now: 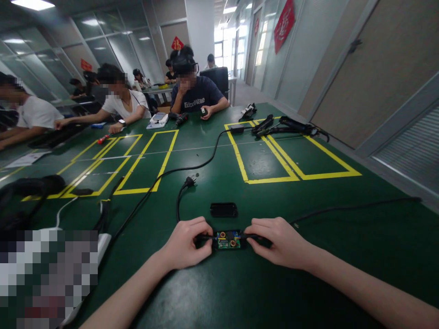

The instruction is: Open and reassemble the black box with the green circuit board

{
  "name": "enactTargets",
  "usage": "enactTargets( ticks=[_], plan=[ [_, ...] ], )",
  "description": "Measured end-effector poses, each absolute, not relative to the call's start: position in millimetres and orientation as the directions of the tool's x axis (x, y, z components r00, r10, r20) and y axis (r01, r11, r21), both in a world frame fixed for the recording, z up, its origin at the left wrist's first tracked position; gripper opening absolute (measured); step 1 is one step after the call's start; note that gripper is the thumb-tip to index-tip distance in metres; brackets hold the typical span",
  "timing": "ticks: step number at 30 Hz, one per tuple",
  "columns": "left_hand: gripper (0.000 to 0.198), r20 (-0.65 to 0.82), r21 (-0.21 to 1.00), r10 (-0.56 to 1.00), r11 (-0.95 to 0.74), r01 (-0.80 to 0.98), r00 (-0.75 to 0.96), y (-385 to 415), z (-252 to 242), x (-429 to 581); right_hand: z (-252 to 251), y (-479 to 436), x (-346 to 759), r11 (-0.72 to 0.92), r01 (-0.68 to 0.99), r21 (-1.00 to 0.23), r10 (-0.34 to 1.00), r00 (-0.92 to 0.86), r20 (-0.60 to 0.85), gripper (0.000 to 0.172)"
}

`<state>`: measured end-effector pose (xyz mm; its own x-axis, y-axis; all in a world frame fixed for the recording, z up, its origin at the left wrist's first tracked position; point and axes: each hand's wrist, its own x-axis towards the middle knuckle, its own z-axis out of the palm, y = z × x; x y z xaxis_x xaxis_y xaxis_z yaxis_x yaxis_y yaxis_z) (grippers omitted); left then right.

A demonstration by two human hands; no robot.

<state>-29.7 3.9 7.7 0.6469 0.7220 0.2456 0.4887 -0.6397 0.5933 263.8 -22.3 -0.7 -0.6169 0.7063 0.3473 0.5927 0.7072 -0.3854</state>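
Note:
A small green circuit board (229, 240) with copper coils sits in an open black plastic housing on the green table in front of me. My left hand (192, 242) is closed in a pinch on the black cable at the housing's left end. At the right end, my right hand (279, 242) pinches the black cable (254, 236) between thumb and fingers. Just beyond the board lies the matching black cover (223, 209), hollow side up. A black power plug (190, 182) rests past my left hand, its cord running back toward that hand.
Yellow tape rectangles (270, 179) mark the green table (212, 292). A long black cable (192, 168) crosses it to black equipment (295, 125) at the far right. Across the table, a person in a dark shirt (195, 97) sits near a power drill (181, 119). Others sit to the left.

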Motion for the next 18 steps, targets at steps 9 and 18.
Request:
enactTargets(
  ticks=[9,18],
  plan=[
    [0.008,0.303,0.602,0.727,-0.647,0.468,0.616,7.8,6.6,-29.4,-5.0,-16.4,262.1,0.742,0.601,-0.297,0.668,-0.625,0.403,0.021],
    [0.015,0.311,0.612,0.725,-0.647,0.454,0.615,8.6,4.6,-28.5,1.1,-14.9,259.2,0.74,0.579,-0.342,0.673,-0.643,0.367,0.015]
  ],
)
